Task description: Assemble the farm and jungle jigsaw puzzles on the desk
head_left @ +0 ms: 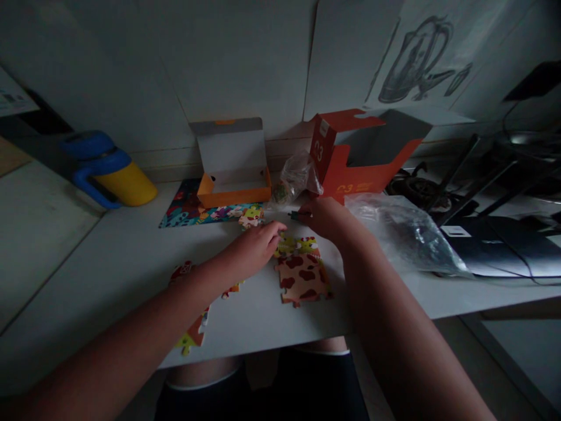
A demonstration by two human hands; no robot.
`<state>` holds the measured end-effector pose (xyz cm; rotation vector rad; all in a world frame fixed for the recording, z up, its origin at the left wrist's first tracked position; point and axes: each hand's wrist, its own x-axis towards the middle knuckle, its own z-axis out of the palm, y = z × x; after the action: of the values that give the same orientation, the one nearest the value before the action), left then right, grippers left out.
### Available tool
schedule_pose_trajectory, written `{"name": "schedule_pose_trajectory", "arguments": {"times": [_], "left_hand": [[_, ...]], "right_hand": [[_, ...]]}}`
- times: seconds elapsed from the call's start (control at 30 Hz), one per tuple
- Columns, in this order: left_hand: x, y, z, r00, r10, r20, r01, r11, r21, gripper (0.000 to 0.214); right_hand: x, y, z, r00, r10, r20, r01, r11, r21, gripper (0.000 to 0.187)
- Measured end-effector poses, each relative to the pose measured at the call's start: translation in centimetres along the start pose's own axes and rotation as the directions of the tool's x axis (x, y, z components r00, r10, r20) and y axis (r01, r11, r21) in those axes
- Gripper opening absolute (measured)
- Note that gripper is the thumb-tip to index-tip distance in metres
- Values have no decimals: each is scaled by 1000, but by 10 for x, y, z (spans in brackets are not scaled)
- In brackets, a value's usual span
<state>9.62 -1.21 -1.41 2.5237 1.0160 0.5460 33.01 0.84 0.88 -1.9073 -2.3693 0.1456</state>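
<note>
My left hand [253,245] rests on the white table [109,263], fingers bent down onto a yellow-green puzzle piece [287,245]. That piece adjoins a joined section of brown-spotted puzzle pieces [303,279]. My right hand [326,219] is just beyond it, fingers pinched on a small dark piece [298,215]. Loose puzzle pieces [193,333] lie under my left forearm. Another colourful piece [251,217] sits ahead of my left hand.
An open orange box [232,164] sits on a colourful picture sheet [184,207]. A larger orange carton [363,155] and clear plastic bags [407,231] lie to the right. A yellow and blue jug [109,169] lies at the left. Dark equipment fills the far right.
</note>
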Motion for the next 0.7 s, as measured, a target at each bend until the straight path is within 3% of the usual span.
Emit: {"name": "schedule_pose_trajectory", "arguments": {"times": [0.23, 0.47, 0.7], "left_hand": [[-4, -10, 11, 999, 2, -34, -3, 1000, -26, 26], [-14, -10, 1, 997, -33, -64, 30, 998, -56, 26], [-16, -20, -1, 998, 11, -62, -11, 1000, 7, 23]], "right_hand": [[-1, -3, -2, 1000, 15, 11, -15, 1000, -7, 28], [-3, -6, -5, 999, 9, 39, -8, 1000, -15, 27], [-1, -7, 3, 1000, -17, -10, 18, 995, 98, 22]]}}
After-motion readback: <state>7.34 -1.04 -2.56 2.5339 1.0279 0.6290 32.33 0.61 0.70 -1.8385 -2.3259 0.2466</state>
